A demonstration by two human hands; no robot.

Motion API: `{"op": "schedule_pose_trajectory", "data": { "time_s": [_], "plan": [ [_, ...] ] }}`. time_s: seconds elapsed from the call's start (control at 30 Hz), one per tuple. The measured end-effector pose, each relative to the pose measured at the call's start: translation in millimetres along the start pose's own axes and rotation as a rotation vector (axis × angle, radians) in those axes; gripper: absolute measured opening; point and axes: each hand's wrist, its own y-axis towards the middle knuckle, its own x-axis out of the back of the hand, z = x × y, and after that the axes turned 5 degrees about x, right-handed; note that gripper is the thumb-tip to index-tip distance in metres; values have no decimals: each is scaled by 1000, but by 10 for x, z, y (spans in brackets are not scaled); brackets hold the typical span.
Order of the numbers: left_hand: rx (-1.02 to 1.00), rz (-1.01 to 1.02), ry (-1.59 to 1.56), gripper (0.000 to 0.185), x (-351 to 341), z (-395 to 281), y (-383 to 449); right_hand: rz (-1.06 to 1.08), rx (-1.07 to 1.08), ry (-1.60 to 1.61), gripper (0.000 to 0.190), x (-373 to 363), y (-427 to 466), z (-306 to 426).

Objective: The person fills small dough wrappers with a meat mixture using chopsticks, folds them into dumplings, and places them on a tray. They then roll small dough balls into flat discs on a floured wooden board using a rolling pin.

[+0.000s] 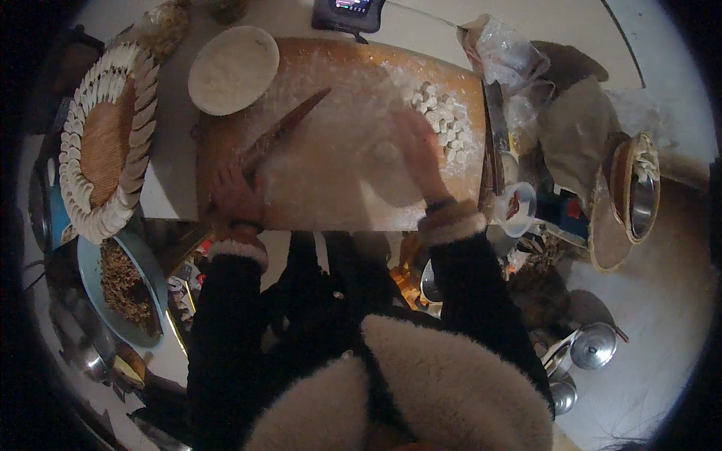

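A floured wooden board (pixel 338 186) lies before me. My left hand (pixel 236 194) is at its near left, back upward, against the lower end of a tapered wooden rolling pin (pixel 290 123). Whether the fingers close around the pin is not clear. My right hand (pixel 416 144) is over the right part of the board, blurred, its fingers pointing away from me. Beside it sits a heap of small cut dough pieces (pixel 445 121) dusted with flour. A pale round patch (pixel 387 151), perhaps flattened dough, shows left of the right hand. Its palm side is hidden.
A pale round plate (pixel 234 70) overlaps the board's far left corner. Left of it, dumplings ring a woven tray (pixel 104 152). A blue basin (pixel 84 270) holds brown crumbly filling. Rightward are a clear plastic cup (pixel 524 211) and plastic bags (pixel 507 56). A screen device (pixel 347 14) stands beyond.
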Motion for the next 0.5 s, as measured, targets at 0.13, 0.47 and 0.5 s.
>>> {"op": "schedule_pose_trajectory", "data": {
  "time_s": [0.13, 0.47, 0.5],
  "plan": [
    [-61, -79, -90, 66, -244, 27, 20, -109, -107, -660, 32, 47, -430, -538],
    [-107, -117, -116, 59, 101, -23, 71, -307, 27, -1042, 27, 202, -22, -216],
    [-114, -94, -102, 59, 97, -28, 77, -242, 56, -1079, 25, 233, -47, -262]
  ]
}}
